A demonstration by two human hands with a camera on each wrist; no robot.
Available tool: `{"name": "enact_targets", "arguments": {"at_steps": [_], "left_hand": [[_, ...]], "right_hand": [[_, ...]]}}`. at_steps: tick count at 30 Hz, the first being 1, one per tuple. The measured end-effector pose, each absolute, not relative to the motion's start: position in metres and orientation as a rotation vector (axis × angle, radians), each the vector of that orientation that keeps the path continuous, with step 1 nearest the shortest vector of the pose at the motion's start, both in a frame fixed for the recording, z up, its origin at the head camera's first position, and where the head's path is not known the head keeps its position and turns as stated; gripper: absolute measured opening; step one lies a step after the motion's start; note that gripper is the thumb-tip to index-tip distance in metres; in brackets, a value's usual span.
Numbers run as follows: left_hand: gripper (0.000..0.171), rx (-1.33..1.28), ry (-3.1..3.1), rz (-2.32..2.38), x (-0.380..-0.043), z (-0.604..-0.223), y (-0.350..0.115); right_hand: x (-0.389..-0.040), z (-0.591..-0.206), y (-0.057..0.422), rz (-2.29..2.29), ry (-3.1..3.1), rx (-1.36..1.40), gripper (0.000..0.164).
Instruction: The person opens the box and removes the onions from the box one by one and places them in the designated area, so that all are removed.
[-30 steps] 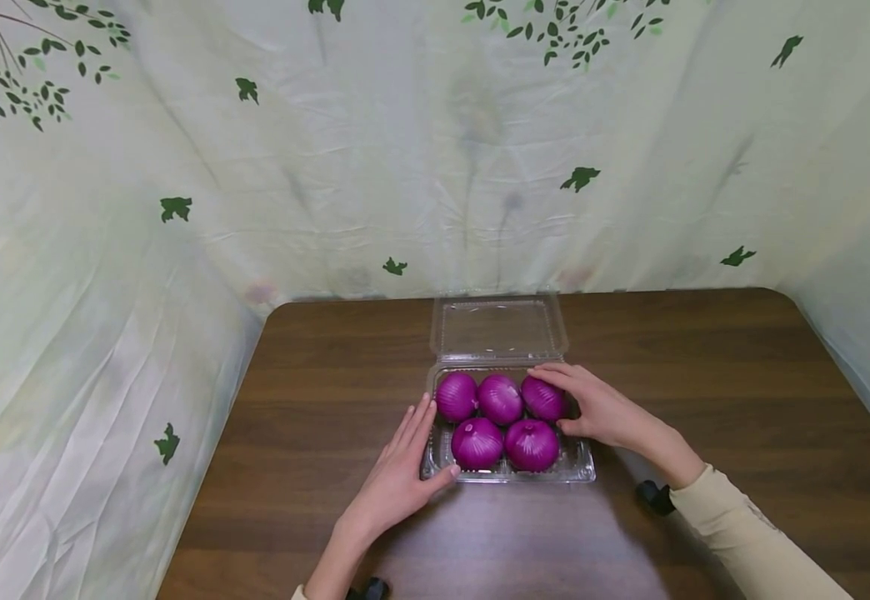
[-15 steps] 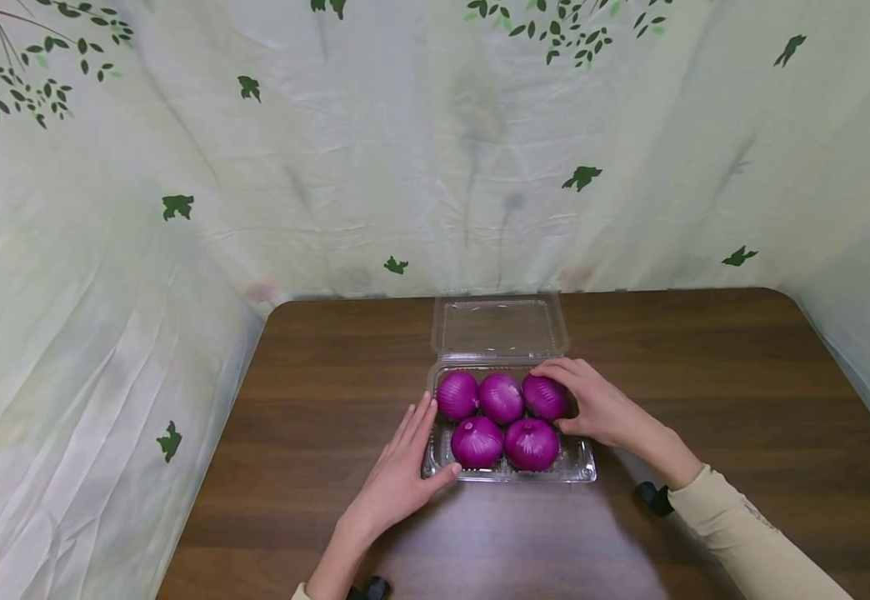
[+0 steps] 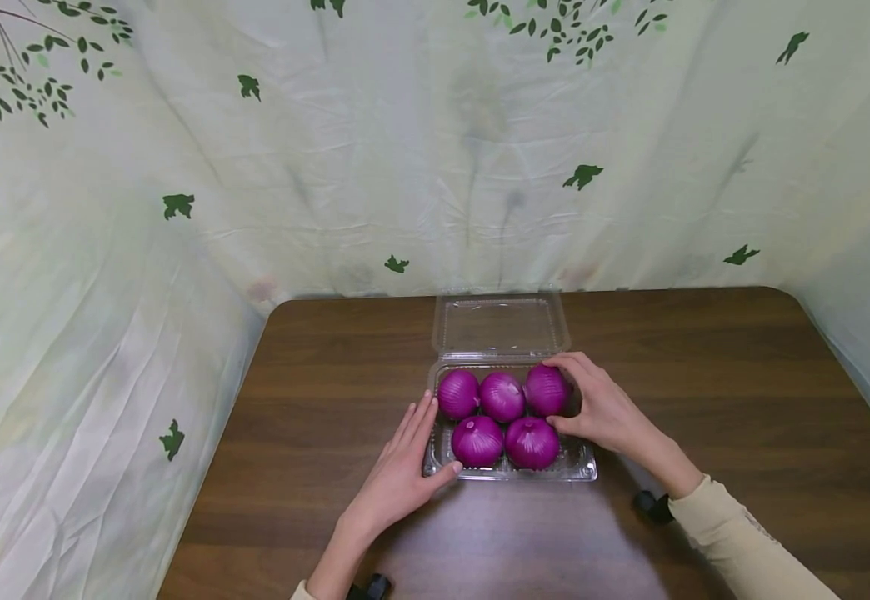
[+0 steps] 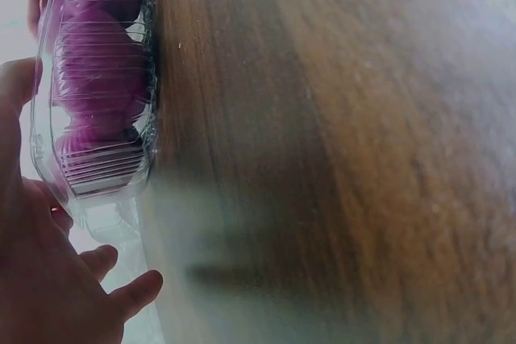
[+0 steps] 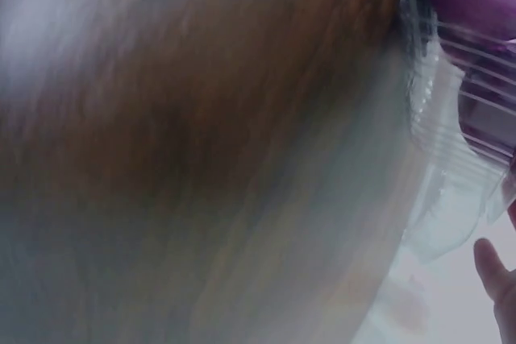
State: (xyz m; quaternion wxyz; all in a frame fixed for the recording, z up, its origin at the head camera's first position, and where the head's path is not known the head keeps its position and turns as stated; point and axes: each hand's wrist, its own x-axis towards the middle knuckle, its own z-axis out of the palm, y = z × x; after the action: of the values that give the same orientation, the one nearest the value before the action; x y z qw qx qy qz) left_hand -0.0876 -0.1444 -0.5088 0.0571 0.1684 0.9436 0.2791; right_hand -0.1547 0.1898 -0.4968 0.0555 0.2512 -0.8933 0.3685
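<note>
1. Take the middle of the plastic box (image 3: 579, 462) as your dial, 12 o'clock pointing away from you. It sits on the brown table (image 3: 712, 367).
2. Your right hand (image 3: 603, 408) is at 3 o'clock, its fingers and thumb bent around the far-right onion (image 3: 545, 390), which it holds at 2 o'clock in the box. You cannot tell whether that onion is off the box floor.
3. Your left hand (image 3: 397, 471) is at 8 o'clock, spread with long, straight fingers. They lie against the box's side, with the thumb by the near corner; it grips nothing.
4. Four more purple onions crowd the box: the far-left onion (image 3: 457, 393) at 10, the far-middle onion (image 3: 502, 397) at 12, the near-left onion (image 3: 477, 442) at 8, and the near-right onion (image 3: 532, 442) between 4 and 5, just beside your right thumb.
5. At 12, the see-through lid (image 3: 501, 327) is folded back, its far edge close to the printed cloth (image 3: 435, 167) behind the table.
6. Your right hand hides part of the box's wall at 2 to 3.
7. A black wrist device (image 3: 652, 507) is at 4 o'clock, beside your beige sleeve (image 3: 742, 537).
</note>
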Motion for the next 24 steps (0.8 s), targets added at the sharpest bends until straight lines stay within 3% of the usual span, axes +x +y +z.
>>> {"name": "enact_targets", "arguments": {"at_steps": [24], "left_hand": [[0.094,0.530,2.861,0.875,-0.088,-0.510,-0.145]], "right_hand": [[-0.137,-0.486,0.186,1.335,-2.523,0.569,0.082]]}}
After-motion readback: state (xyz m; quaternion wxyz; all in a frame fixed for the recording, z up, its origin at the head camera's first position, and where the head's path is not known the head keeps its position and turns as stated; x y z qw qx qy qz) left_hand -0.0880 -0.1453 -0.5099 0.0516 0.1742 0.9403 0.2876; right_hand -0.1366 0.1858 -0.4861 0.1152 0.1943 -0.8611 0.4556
